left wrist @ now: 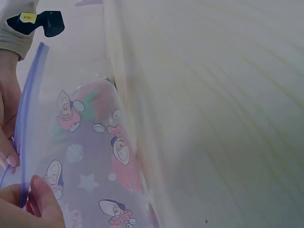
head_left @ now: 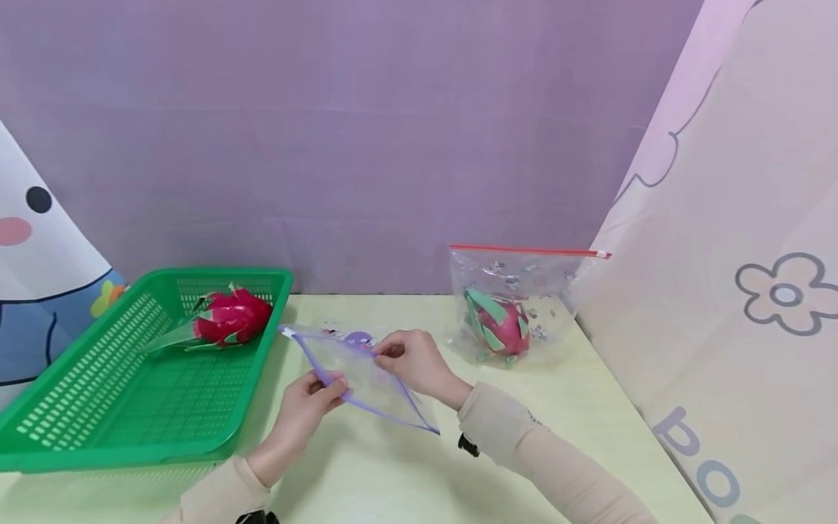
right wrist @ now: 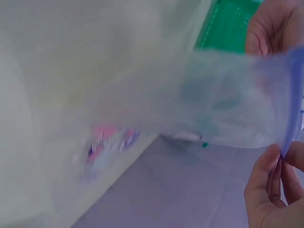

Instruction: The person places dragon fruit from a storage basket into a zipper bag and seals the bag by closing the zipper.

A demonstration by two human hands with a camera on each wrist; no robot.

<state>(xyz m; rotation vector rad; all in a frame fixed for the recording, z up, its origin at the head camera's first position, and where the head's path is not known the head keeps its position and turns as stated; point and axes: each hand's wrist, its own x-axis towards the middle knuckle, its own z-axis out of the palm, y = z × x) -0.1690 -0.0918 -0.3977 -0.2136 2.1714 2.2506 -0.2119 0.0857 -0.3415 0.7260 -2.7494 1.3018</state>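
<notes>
Both hands hold a clear zip bag [head_left: 386,397] with a purple zip rim and a white slider at its left end. Its mouth is spread into a diamond between the hands. My left hand [head_left: 304,404] pinches the near rim between thumb and fingers. On the far rim, my right hand [head_left: 419,362] has a thumb-and-finger pinch. Cartoon figures and a star are printed on the bag [left wrist: 85,161] in the left wrist view. In the right wrist view the bag [right wrist: 213,99] hangs as a cloudy sheet, with no fruit showing inside.
A green plastic basket [head_left: 245,404] stands at left, with a dragon fruit [head_left: 236,316] at its back. At the back right, a red-zip clear bag [head_left: 556,284] stands upright with another dragon fruit [head_left: 504,327] inside. Cloth hangs behind and at both sides of the pale table [head_left: 576,422].
</notes>
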